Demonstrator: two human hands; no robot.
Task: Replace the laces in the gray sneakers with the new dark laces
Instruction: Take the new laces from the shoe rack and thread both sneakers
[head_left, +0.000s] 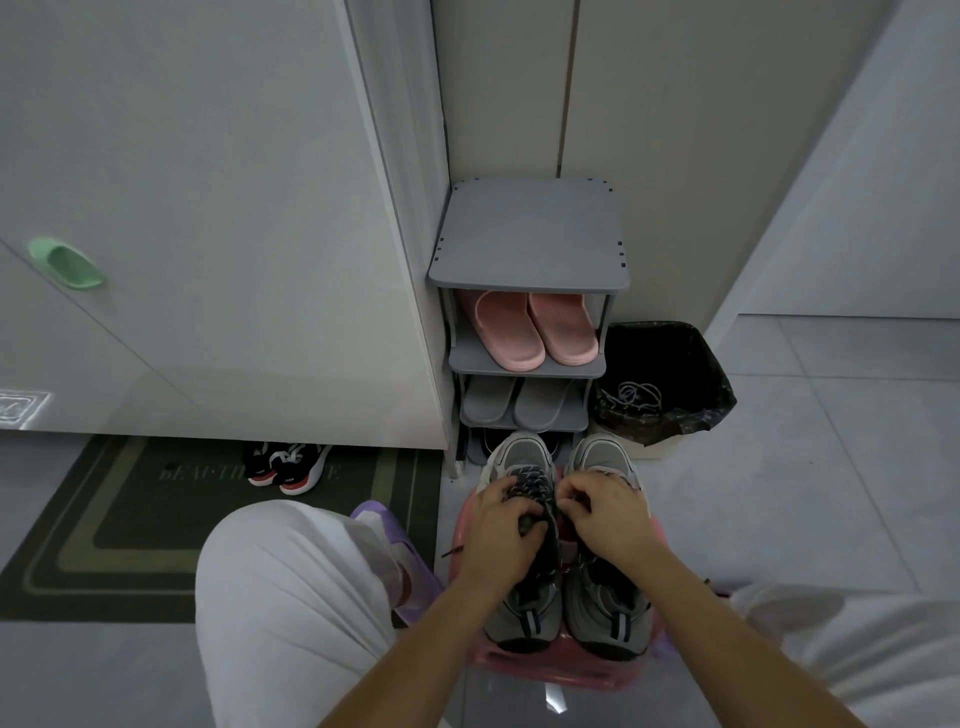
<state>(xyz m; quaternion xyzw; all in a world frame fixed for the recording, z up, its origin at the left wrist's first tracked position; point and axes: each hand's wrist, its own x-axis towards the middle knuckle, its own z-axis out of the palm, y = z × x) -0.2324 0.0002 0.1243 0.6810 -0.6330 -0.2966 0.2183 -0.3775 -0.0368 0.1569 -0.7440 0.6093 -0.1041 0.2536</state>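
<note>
Left hand (501, 525) fingers curled, pinching the dark laces (530, 486) over the tongue of the left gray sneaker (522, 616). Right hand (605, 512) just beside it at 3 o'clock, fingers curled too, pinching a strand of the same laces at the gap between the shoes. Hands nearly touching. One loose lace tip (450, 552) sticks out at 9 o'clock from the left hand.

Laces already threaded through the left shoe's upper eyelets. Right gray sneaker (605, 616) touches the left one side by side, toes at 12 o'clock, heels toward the person; its lacing is mostly hidden under the right hand. Both sneakers sit on a pink stool (550, 673).

White trouser knee (291, 597) at 9 o'clock of the stool, a purple slipper (376, 517) just beyond it.

Gray shoe rack (530, 234) at 12 o'clock, close to the sneaker toes. Pink slippers (535, 327) on its upper shelf, gray slippers (519, 405) on the shelf below; the lowest level is too dark to tell.

Bin with a black bag (670, 421) at 1 o'clock beside the rack, with a light tangled cord or lace (636, 397) inside.

Dark green doormat (130, 519) at 9 o'clock on the floor, with black-and-red sneakers (285, 462) on its far edge under a white cabinet (208, 208). Green handle (65, 270) at 10 o'clock on the cabinet.
</note>
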